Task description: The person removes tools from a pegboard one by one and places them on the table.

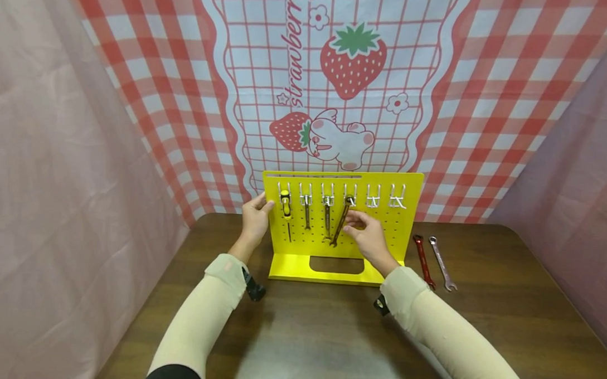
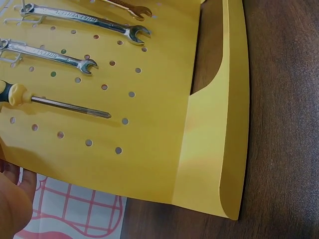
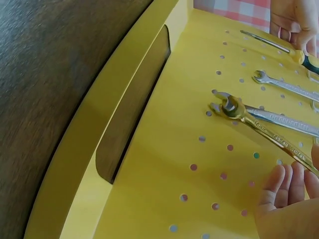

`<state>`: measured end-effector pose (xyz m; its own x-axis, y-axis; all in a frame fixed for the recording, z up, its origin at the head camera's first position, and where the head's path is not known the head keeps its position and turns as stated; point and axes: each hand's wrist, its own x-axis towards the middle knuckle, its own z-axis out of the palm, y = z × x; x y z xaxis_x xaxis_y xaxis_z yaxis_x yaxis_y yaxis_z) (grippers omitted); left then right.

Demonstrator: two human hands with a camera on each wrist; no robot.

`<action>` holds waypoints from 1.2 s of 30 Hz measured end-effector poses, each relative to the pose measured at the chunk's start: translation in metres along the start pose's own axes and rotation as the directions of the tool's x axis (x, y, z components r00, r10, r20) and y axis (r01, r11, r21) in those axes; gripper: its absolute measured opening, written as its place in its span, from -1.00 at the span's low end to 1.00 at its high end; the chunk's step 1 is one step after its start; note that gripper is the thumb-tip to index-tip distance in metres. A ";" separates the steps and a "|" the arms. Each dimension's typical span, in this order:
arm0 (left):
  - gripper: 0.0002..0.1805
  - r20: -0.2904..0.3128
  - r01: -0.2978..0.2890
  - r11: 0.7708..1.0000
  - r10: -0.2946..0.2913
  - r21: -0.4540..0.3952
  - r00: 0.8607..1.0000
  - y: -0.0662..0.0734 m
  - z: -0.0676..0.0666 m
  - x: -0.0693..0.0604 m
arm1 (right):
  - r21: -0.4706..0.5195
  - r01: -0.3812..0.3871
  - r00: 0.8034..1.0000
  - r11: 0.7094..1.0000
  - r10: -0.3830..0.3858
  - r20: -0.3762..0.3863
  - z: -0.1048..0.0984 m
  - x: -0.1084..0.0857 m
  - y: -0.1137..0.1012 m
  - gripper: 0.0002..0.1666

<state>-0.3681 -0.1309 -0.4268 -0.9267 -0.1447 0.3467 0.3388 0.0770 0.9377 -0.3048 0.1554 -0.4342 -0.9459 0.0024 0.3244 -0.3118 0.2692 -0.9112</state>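
A yellow pegboard [image 1: 301, 264] stands upright on the table. My left hand [image 1: 254, 224] grips its left edge, thumb in front. A brass-coloured combination wrench [image 1: 340, 225] slants from the fourth hook, its ring end up at the hook and its open end down to the left. My right hand [image 1: 366, 235] pinches this wrench near its upper part, partly cut off in the right wrist view. The open end crosses a silver wrench [image 3: 284, 121] hanging on the third hook. A smaller silver wrench [image 2: 47, 54] and a yellow-and-black screwdriver [image 2: 70, 103] hang further left.
Two bare double hooks [image 1: 397, 197] are at the board's right end. On the wooden table [image 1: 505, 308], right of the board, lie a red wrench [image 1: 423, 262] and a silver-pink wrench [image 1: 442, 264]. A checked strawberry cloth [image 1: 487, 106] hangs behind.
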 end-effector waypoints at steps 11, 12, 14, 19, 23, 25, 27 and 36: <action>-0.59 -0.008 -0.001 1.000 0.001 -0.002 1.000 -0.001 0.000 0.000 | 0.039 -0.048 0.999 0.998 0.049 -0.011 0.000 -0.001 -0.001 -0.57; -0.60 -0.007 0.000 1.000 0.000 -0.005 1.000 -0.002 0.000 0.000 | 0.039 -0.052 0.999 0.998 0.052 -0.008 0.000 -0.001 -0.001 -0.56; -0.60 -0.005 0.001 1.000 -0.001 -0.006 1.000 -0.001 0.000 0.000 | 0.054 -0.064 0.998 0.996 0.064 0.001 -0.001 -0.002 0.000 -0.57; -0.59 0.000 -0.007 1.000 0.007 -0.007 1.000 0.001 0.000 -0.001 | 0.062 -0.093 0.995 0.994 0.091 0.040 -0.006 -0.003 0.000 -0.57; -0.59 -0.001 -0.016 1.000 0.016 -0.006 1.000 0.001 0.000 -0.001 | 0.064 -0.112 0.993 0.992 0.109 0.049 -0.010 -0.003 -0.001 -0.58; -0.59 -0.004 -0.015 1.000 0.015 -0.010 1.000 0.001 0.000 0.000 | 0.065 -0.122 0.992 0.990 0.119 0.053 -0.011 -0.003 -0.001 -0.57; -0.59 -0.004 -0.014 1.000 0.014 -0.014 1.000 0.001 0.001 0.000 | 0.075 -0.136 0.990 0.988 0.132 0.055 -0.012 -0.003 -0.002 -0.58; -0.62 -0.011 0.001 1.000 -0.001 -0.016 1.000 0.003 0.000 -0.002 | 0.089 -0.164 0.983 0.982 0.155 0.098 -0.015 -0.007 -0.008 -0.62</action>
<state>-0.3655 -0.1301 -0.4249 -0.9253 -0.1559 0.3457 0.3403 0.0610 0.9383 -0.2945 0.1680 -0.4255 -0.9870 -0.0499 0.1526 -0.1591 0.1778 -0.9711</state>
